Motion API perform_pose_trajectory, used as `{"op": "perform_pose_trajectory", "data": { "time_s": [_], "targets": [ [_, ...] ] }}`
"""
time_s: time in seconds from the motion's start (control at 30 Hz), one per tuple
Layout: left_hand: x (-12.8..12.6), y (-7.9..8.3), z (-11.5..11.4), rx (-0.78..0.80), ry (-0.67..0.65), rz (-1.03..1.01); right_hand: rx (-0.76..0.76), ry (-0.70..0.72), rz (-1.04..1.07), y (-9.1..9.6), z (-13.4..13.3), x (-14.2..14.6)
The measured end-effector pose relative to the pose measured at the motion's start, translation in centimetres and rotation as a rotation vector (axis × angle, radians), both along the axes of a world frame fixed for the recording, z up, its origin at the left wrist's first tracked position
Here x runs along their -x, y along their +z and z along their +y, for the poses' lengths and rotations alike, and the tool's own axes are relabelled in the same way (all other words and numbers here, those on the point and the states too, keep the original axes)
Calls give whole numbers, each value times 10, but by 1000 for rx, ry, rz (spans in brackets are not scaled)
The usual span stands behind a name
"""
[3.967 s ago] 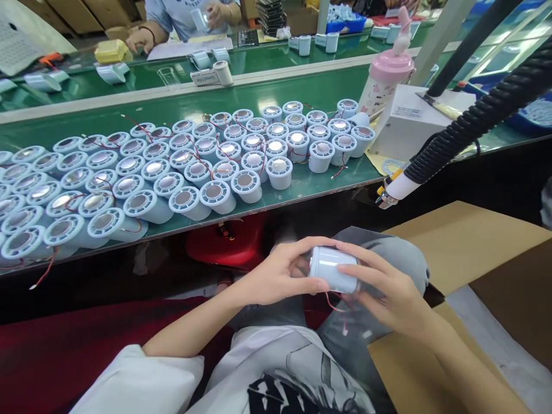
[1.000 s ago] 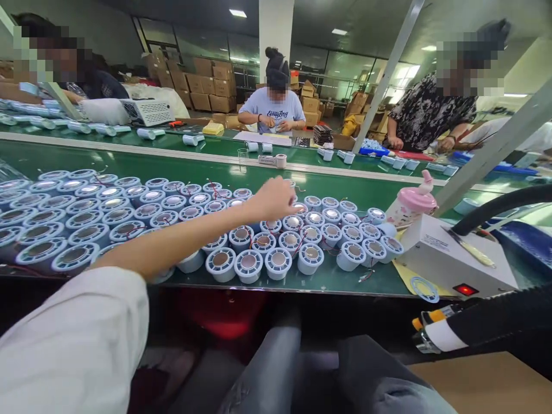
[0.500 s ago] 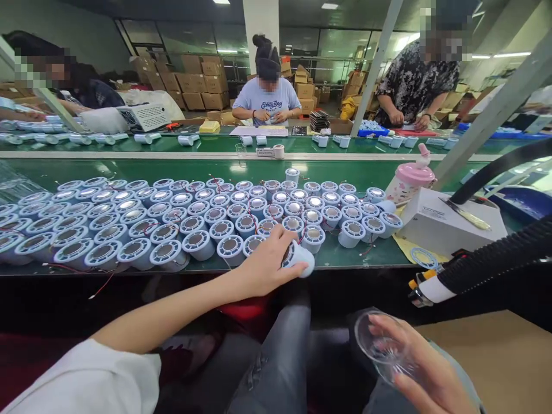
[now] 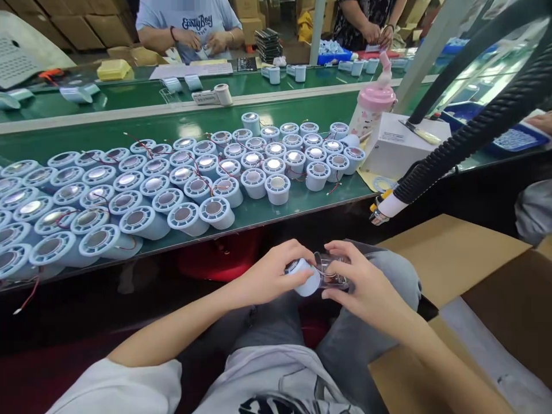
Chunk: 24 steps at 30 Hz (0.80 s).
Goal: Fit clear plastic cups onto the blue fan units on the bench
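**Two hands meeting at one pale blue housing and a clear cup, held above the lap**

Head view. The left hand (image 4: 276, 273) is closed around a pale blue round plastic housing (image 4: 307, 280), fingers wrapped over its top and thumb below, so the part lies tilted with one end facing right. The right hand (image 4: 364, 284) is closed on a clear plastic cup-shaped cover (image 4: 331, 271), pinched between thumb and fingertips with its mouth turned toward the housing. The two parts touch, the cover's rim against the housing's end; how far one sits within the other cannot be told. Both are held over the knees, below the bench edge, apparently because the bench surface is taken up.

On the green bench top (image 4: 302, 201) stand rows of matching pale blue housings with shiny metal discs (image 4: 215, 172), faces up and packed side by side, thin red wires trailing between them. To their right sit a pink-lidded drinks bottle (image 4: 371, 109) and a white box-shaped unit (image 4: 405, 141). A black ribbed hose with a white nozzle (image 4: 457, 144) hangs over the bench edge. An open brown cardboard carton (image 4: 452, 253) lies just beside the right knee. Other people's hands work at the far bench.
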<state>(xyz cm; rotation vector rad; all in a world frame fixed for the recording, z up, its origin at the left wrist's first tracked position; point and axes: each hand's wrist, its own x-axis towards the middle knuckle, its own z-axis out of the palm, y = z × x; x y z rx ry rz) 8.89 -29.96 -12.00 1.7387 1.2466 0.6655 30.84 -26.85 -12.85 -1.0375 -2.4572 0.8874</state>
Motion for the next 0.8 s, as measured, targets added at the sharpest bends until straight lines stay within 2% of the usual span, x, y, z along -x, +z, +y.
{"op": "perform_pose_trajectory", "data": {
  "time_s": [0.07,0.17,0.27,0.33,0.4,0.53,0.6,0.73,0.8],
  "targets": [
    [-3,-5,-4,-7,70,-42,152,-19,91,2,1,-1],
    [-5,-17,-7,-76,114,-82,289,-73,223,4,2,-1],
    [-5,-29,-7,-191,77,-94,417,-153,321,2,4,-2],
    [-4,-33,-6,-208,30,-100,488,-221,396,-1,5,-2],
    [-4,-35,-5,-142,-27,-130,564,-277,482,-4,7,-3],
    [-6,-31,-5,169,-43,-348,713,-288,593,-7,10,-6],
    [-7,-29,-7,292,12,-476,667,-192,563,-8,9,-9],
    [-5,-27,-10,424,76,-594,257,-2,341,-13,2,-15],
    [-3,-25,-10,448,57,-582,155,21,299,-17,0,-19]
  ]
}}
